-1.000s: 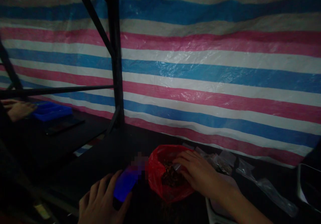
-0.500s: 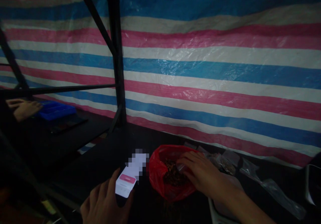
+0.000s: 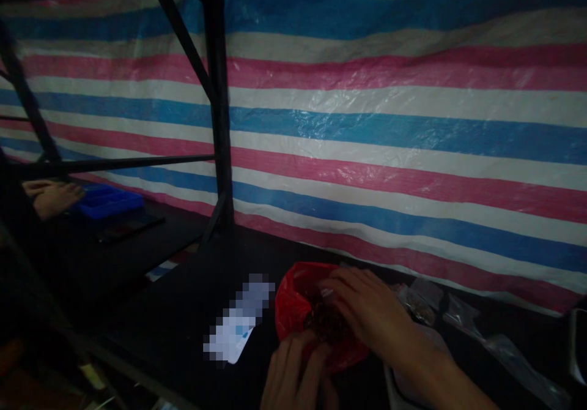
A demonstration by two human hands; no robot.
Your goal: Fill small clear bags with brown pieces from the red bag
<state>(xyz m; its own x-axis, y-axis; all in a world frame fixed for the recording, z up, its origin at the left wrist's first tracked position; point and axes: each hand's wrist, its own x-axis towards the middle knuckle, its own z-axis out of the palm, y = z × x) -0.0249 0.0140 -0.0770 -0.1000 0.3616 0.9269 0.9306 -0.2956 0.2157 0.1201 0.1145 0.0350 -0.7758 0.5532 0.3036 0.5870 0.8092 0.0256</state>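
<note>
An opened red plastic bag stands on the dark table, with small dark brown loose pieces inside. My right hand reaches over its far right rim. The fingers are bent together round a bit of clear plastic, which looks like a small bag, mostly hidden. At the near rim is my left hand, fingers apart and curved down over the edge, holding nothing that shows. A phone with a lit, partly blurred screen lies left of the red bag, untouched.
Clear plastic bags lie to the right, near a light-rimmed tray under my right forearm. A striped sheet hangs behind a black metal post. At far left, another person's hands are beside a blue tray.
My left hand has left the phone and moved right to the red bag's near rim. The phone's screen shows something different. My right hand stays at the bag.
</note>
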